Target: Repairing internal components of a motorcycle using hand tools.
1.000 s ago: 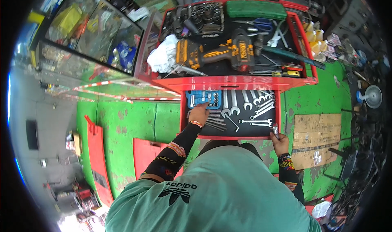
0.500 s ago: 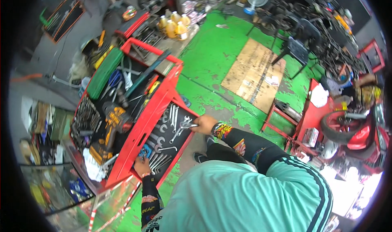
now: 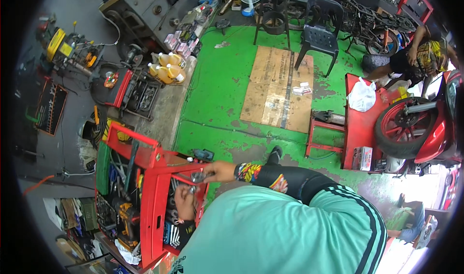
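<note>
My right hand is closed on a silver wrench over the far edge of the open drawer of a red tool cart. Just nearer, my left hand is raised over the drawer, its fingers pinched around a small shiny metal tool, most of it hidden by the hand. Several wrenches lie in the dark drawer, partly covered by my left forearm. On the cart's top tray sit a yellow-and-black power drill and a green rolled item.
Yellow jugs stand on a ledge beyond the cart. Cardboard lies on the green floor, near a black plastic chair. At right, a motorcycle with a red wheel stands by a red lift. Another person sits behind it.
The view has swung, so the cart now appears lower. My left hand has left the drawer's near end and come up beside my right hand, with a small metal tool in its fingers.
</note>
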The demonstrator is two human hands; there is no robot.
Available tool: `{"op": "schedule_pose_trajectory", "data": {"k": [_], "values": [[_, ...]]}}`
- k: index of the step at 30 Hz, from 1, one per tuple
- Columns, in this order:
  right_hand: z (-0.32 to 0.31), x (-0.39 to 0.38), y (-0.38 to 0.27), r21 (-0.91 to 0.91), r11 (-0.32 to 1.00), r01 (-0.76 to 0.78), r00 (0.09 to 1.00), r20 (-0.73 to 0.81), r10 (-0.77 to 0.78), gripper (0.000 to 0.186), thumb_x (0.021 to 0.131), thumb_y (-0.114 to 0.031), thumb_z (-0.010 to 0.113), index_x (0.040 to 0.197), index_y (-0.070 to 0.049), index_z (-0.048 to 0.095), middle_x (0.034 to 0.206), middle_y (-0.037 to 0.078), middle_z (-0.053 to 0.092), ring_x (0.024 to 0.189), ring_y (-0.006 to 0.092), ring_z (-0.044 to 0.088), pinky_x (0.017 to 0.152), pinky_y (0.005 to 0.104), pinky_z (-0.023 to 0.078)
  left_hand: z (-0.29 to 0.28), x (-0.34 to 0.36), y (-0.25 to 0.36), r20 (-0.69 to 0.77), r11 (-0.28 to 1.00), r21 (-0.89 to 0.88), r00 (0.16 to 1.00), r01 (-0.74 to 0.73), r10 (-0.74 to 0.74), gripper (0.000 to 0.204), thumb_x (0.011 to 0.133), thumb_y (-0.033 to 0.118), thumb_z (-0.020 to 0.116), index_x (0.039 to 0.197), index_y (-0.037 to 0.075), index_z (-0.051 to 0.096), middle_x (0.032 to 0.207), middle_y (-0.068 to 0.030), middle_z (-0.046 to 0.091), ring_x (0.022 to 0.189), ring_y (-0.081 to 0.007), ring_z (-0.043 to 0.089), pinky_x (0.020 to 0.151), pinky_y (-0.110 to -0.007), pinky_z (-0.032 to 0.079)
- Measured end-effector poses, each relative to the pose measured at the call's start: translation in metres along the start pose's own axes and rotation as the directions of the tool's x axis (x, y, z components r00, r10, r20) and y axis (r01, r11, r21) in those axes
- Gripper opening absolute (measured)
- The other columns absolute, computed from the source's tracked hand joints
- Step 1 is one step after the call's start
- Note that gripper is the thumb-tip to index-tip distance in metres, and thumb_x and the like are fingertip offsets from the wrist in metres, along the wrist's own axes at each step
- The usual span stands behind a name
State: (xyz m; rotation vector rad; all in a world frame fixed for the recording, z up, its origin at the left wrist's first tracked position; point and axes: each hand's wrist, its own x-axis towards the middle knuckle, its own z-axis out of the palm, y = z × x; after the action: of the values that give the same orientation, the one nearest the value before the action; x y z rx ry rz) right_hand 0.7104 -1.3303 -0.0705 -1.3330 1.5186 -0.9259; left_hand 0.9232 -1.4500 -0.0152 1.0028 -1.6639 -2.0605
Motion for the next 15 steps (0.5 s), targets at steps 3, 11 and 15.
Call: {"op": "schedule_pose_trajectory", "data": {"k": [3,11,15], "values": [[-0.084,-0.049,0.013,0.232,0.956,0.178,0.938,-0.333,-0.094,0.042,0.096,-0.046,0.062,0.111,-0.006,0.062,0.095,0.007,0.066,0.088,0.0182,0.061,0.078,0.0364,0.048,0.107,0.057,0.059,0.081,0.988,-0.148,0.996,0.044,-0.032,0.034,0.098,0.011,0.046,0.131,0.007,0.052,0.09,-0.0115,0.066,0.045,-0.0073,0.038,0.04,-0.023,0.031],[-0.254,-0.174,-0.001,0.47,0.858,0.21,0.78,-0.609,0.143,0.033,0.102,-0.035,0.056,0.1,-0.003,0.061,0.088,0.0,0.061,0.08,0.0085,0.053,0.072,0.0278,0.045,0.321,0.185,0.104,0.417,0.906,-0.343,0.905,0.248,-0.089,0.014,0.099,0.025,0.05,0.106,0.013,0.054,0.086,0.0004,0.047,0.07,-0.0115,0.042,0.062,-0.028,0.038],[-0.289,-0.217,0.024,0.429,0.883,0.19,0.716,-0.676,0.175,0.03,0.096,-0.028,0.066,0.109,-0.001,0.064,0.095,0.001,0.062,0.089,0.0098,0.057,0.081,0.028,0.048,0.412,0.221,0.12,0.504,0.851,-0.409,0.859,0.329,-0.09,0.008,0.098,0.023,0.052,0.1,0.015,0.05,0.086,-0.0008,0.047,0.075,-0.0138,0.045,0.068,-0.032,0.04]]}}
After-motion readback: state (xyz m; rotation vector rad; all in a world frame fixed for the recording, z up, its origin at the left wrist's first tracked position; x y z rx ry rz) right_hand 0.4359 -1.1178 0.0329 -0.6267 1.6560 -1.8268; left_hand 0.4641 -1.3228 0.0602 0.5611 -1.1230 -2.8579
